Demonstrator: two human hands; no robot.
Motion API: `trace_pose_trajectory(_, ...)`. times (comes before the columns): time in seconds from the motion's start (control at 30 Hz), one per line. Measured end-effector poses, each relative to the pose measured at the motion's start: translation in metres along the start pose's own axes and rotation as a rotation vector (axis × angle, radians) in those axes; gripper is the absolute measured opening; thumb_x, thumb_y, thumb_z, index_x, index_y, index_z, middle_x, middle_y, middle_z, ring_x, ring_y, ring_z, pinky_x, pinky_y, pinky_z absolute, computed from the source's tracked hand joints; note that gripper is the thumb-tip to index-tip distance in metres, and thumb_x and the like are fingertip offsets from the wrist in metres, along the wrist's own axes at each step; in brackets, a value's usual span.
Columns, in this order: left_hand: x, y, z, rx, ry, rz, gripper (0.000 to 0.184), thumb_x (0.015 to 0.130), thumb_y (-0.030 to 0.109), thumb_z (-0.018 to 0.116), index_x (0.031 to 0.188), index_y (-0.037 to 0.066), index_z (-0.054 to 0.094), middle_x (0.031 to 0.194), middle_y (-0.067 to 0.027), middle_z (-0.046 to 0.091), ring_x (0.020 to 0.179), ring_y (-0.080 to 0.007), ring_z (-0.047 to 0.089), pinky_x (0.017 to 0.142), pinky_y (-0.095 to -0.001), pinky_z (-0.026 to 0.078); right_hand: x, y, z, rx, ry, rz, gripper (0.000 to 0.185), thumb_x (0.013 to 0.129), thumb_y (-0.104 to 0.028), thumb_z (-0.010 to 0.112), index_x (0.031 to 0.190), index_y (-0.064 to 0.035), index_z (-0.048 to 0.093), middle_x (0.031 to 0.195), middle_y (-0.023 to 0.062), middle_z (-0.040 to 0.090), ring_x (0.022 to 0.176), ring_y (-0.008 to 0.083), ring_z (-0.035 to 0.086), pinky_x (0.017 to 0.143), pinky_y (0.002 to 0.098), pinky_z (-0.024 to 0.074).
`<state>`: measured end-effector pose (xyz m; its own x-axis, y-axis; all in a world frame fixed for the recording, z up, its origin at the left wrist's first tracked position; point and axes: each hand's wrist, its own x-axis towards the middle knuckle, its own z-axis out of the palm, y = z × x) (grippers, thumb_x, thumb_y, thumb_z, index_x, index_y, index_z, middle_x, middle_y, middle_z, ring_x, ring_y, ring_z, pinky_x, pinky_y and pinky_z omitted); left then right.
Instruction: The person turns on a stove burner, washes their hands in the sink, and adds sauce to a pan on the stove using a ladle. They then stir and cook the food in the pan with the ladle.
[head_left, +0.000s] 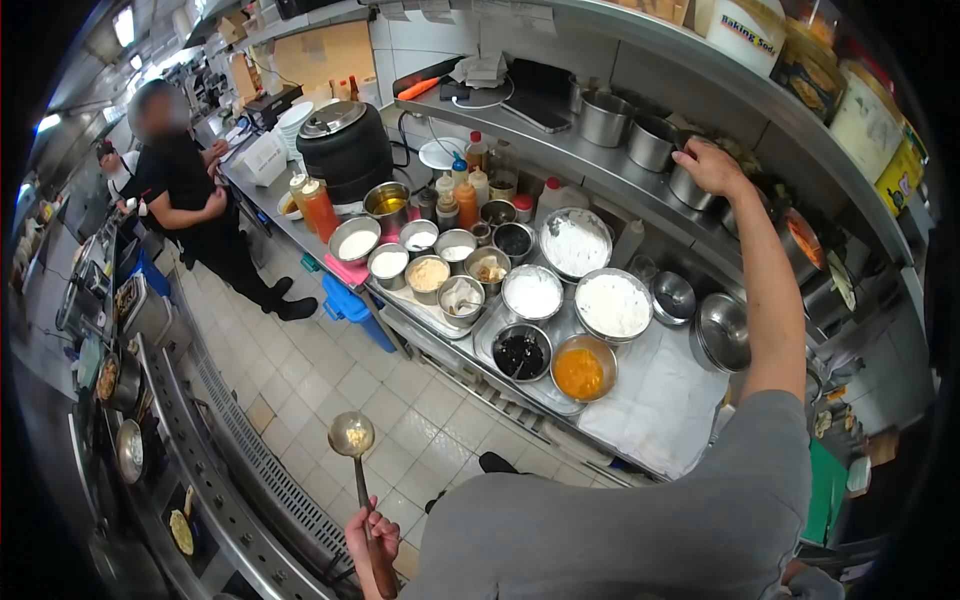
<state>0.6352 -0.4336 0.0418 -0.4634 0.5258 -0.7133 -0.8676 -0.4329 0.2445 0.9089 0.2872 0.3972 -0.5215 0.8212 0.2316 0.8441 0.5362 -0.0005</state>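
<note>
My left hand (372, 535) is wrapped around the handle of a ladle (351, 434), which is held out over the floor. Some pale yellowish bits lie in its bowl. My right arm reaches up to the wall shelf, where my right hand (712, 166) is closed at the rim of a metal pot (690, 190). Its fingertips are partly hidden, and what they pinch does not show. Just left of that hand stands another metal pot (651, 145).
On the steel counter are bowls of white powder (614, 305), a bowl of orange liquid (583, 370), squeeze bottles (467, 203) and a black soup kettle (345, 150). A person in black (190, 190) stands in the aisle. Burners with pans (132, 448) line the left.
</note>
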Motion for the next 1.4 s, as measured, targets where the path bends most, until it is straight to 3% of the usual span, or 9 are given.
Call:
trace_pose_trajectory(0.47,-0.017,0.005,0.003,-0.017,-0.017,0.001,0.028,0.092,0.018,0.053,0.117,0.006,0.053,0.061,0.0023,0.052,0.044,-0.011,0.044,0.047,-0.0284,0.04,0.029,0.026,0.021,0.22,0.369,0.019,0.046,0.093,-0.043,0.055,0.086,0.0015,0.065,0.086,0.0272,0.065,0.085,0.0456,0.062,0.076,0.0505,0.0478)
trace_pose_trajectory(0.57,-0.022,0.004,-0.003,0.017,0.013,0.019,0.029,0.093,0.021,0.053,0.119,0.007,0.053,0.059,0.0023,0.051,0.043,-0.0121,0.046,0.044,-0.0293,0.039,0.05,0.05,0.015,0.219,0.438,0.192,0.054,0.093,-0.047,0.053,0.105,0.0031,0.068,0.105,0.0298,0.065,0.106,0.0396,0.064,0.089,0.0444,0.0466)
trace_pose_trajectory(0.73,-0.063,-0.005,0.01,0.007,0.003,0.022,0.033,0.097,0.023,0.051,0.126,0.008,0.051,0.061,0.0015,0.047,0.043,-0.0107,0.042,0.048,-0.0289,0.037,0.037,-0.118,0.023,1.236,-0.004,-0.158,0.033,0.096,-0.041,0.06,0.102,-0.0101,0.069,0.072,-0.0062,0.055,0.054,0.0013,0.047,0.046,0.0163,0.0336)
trace_pose_trajectory(0.87,-0.102,-0.02,0.002,-0.1,-0.081,0.099,0.032,0.097,0.018,0.051,0.127,0.006,0.049,0.065,-0.0002,0.048,0.048,-0.0102,0.043,0.05,-0.0286,0.038,-0.142,-0.403,0.103,1.037,-0.018,-0.908,0.031,0.096,-0.03,0.059,0.107,-0.0032,0.069,0.082,0.0016,0.064,0.07,0.0108,0.058,0.063,0.0273,0.0475)
trace_pose_trajectory(0.9,-0.109,-0.021,-0.001,-0.108,-0.121,0.118,0.032,0.097,0.018,0.051,0.127,0.006,0.049,0.065,-0.0002,0.048,0.048,-0.0103,0.043,0.049,-0.0286,0.038,-0.197,-0.467,0.118,1.341,-0.366,-1.044,0.022,0.093,-0.022,0.062,0.097,-0.0011,0.068,0.079,0.0059,0.065,0.069,0.0161,0.06,0.062,0.032,0.0478)
trace_pose_trajectory(1.0,-0.133,-0.036,-0.025,-0.173,-0.091,0.207,0.031,0.097,0.016,0.05,0.126,0.006,0.05,0.066,-0.0002,0.049,0.047,-0.0105,0.043,0.047,-0.0286,0.037,-0.322,-0.617,0.189,0.882,-0.408,-1.316,0.033,0.092,-0.034,0.062,0.081,-0.0033,0.064,0.076,0.0171,0.067,0.07,0.0335,0.063,0.062,0.0412,0.0477)
trace_pose_trajectory(1.13,-0.185,-0.039,-0.058,-0.249,-0.034,0.33,0.033,0.096,0.014,0.052,0.127,0.004,0.05,0.067,-0.0003,0.05,0.047,-0.0107,0.044,0.047,-0.0292,0.038,-0.431,-0.7,0.236,0.659,-0.278,-1.862,0.029,0.092,-0.034,0.06,0.088,-0.007,0.069,0.082,0.0179,0.069,0.085,0.0368,0.065,0.08,0.0491,0.0474)
trace_pose_trajectory(1.23,-0.219,-0.041,-0.096,-0.272,0.012,0.489,0.035,0.096,0.014,0.052,0.129,0.002,0.048,0.067,-0.0005,0.049,0.047,-0.0109,0.045,0.047,-0.0297,0.039,-0.498,-0.754,0.214,0.431,-0.474,-1.812,0.02,0.09,-0.023,0.061,0.1,-0.0076,0.069,0.097,0.0171,0.069,0.099,0.0366,0.061,0.093,0.05,0.0431)
trace_pose_trajectory(1.4,-0.272,-0.017,-0.139,-0.301,0.139,0.783,0.036,0.097,0.015,0.051,0.129,0.0,0.048,0.07,-0.002,0.052,0.049,-0.0119,0.049,0.048,-0.0293,0.041,-0.594,-0.783,0.162,1.138,-0.348,-1.891,0.023,0.083,-0.005,0.066,0.106,-0.002,0.063,0.111,0.0146,0.063,0.105,0.0328,0.055,0.091,0.0432,0.0443)
